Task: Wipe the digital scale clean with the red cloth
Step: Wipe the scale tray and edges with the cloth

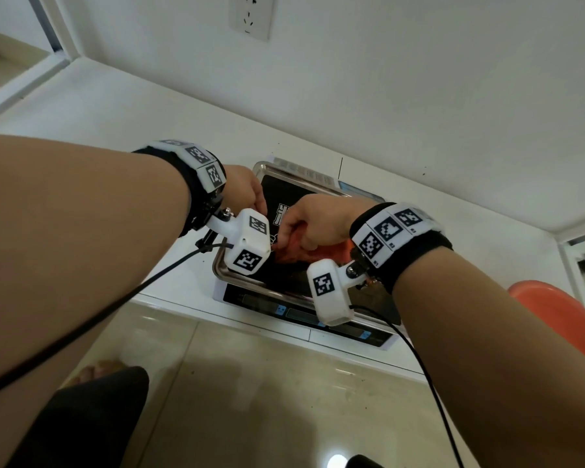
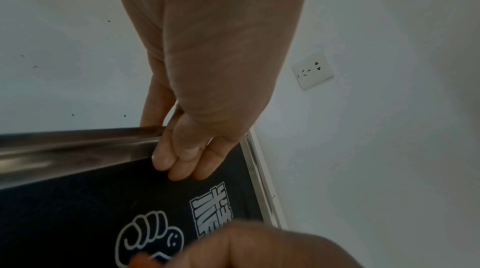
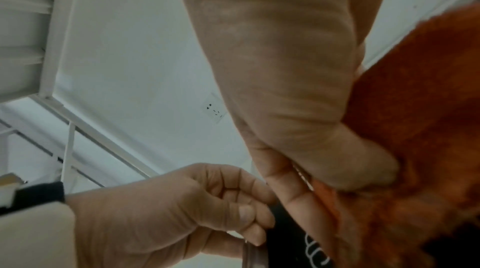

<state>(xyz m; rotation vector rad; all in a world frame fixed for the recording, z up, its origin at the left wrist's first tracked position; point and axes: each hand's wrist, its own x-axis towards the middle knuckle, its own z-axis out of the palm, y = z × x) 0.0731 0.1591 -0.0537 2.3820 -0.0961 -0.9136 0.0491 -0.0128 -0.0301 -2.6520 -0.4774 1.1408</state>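
The digital scale (image 1: 294,314) stands at the front edge of a white counter, its steel tray (image 1: 221,268) lined with a black mat (image 2: 78,221) printed with white graphics. My left hand (image 1: 247,190) grips the tray's left rim (image 2: 78,145), fingers (image 2: 182,161) curled over onto the mat and thumb outside. My right hand (image 1: 313,221) grips the bunched red cloth (image 1: 293,253) and presses it on the mat near the tray's middle. In the right wrist view the red cloth (image 3: 415,118) fills the right side under my right hand's thumb (image 3: 363,159), with my left hand (image 3: 182,211) beyond.
A wall socket (image 1: 249,15) sits above the white counter (image 1: 115,130). An orange rounded object (image 1: 554,319) is low at the right beside the counter. Black cables (image 1: 115,305) hang from both wrist cameras over the tiled floor (image 1: 250,383).
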